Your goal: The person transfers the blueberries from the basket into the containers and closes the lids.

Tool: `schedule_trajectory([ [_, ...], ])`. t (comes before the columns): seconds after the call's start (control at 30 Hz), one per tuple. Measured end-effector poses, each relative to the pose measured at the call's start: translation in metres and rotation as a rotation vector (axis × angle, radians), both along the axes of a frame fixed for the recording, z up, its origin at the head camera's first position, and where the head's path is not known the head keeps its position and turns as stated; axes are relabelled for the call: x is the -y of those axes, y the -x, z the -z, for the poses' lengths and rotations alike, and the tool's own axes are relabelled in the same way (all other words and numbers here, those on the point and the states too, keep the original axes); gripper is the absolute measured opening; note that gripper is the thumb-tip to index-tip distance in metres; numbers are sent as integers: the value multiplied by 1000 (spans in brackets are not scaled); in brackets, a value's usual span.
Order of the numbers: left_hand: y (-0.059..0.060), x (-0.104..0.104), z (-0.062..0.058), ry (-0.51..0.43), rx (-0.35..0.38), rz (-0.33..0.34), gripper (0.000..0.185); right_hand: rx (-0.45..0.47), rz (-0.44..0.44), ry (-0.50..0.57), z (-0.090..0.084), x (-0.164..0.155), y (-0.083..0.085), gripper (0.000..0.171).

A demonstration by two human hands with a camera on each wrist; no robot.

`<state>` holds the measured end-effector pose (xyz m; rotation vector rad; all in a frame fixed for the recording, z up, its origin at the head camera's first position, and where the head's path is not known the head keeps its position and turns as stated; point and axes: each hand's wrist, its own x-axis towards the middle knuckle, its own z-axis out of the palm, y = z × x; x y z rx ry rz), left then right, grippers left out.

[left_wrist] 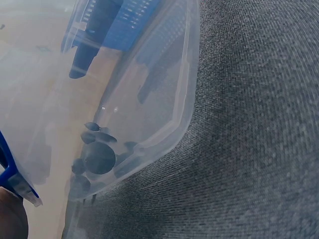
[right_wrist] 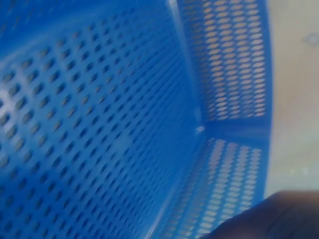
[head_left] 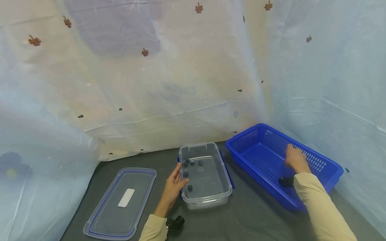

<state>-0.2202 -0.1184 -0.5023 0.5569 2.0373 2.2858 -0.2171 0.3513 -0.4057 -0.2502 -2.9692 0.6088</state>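
A clear plastic food container (head_left: 208, 180) without its lid stands on the dark cloth. Several small dark round pieces (head_left: 190, 188) lie in it, mostly along its left side; the left wrist view shows these dark pieces (left_wrist: 99, 158) through the clear wall. My left hand (head_left: 172, 187) rests at the container's left rim, fingers extended along the side and thumb at the edge. Over the right part of a blue perforated basket (head_left: 256, 154) is my right hand (head_left: 297, 160), back of the hand upward. Its fingertips are hidden, and I cannot tell whether they hold anything.
A clear lid (head_left: 141, 187) with a blue seal and white label (head_left: 126, 197) lies left of the container. Blue side latches (head_left: 227, 170) stick out from the container. Patterned plastic sheeting (head_left: 181, 83) closes off the back and sides of the dark cloth surface (head_left: 241, 217).
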Motion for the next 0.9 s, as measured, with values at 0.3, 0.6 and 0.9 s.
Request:
schedule_trajectory([
  [0.3, 0, 0, 0, 6, 3, -8, 74, -414, -60, 133, -5, 8, -2, 27],
  [0.6, 0, 0, -2, 9, 2, -5, 74, -526, -96, 279, -17, 30, -8, 22],
  [0.9, 0, 0, -2, 1, 4, -2, 75, -396, -149, 461, -36, 65, -9, 23],
])
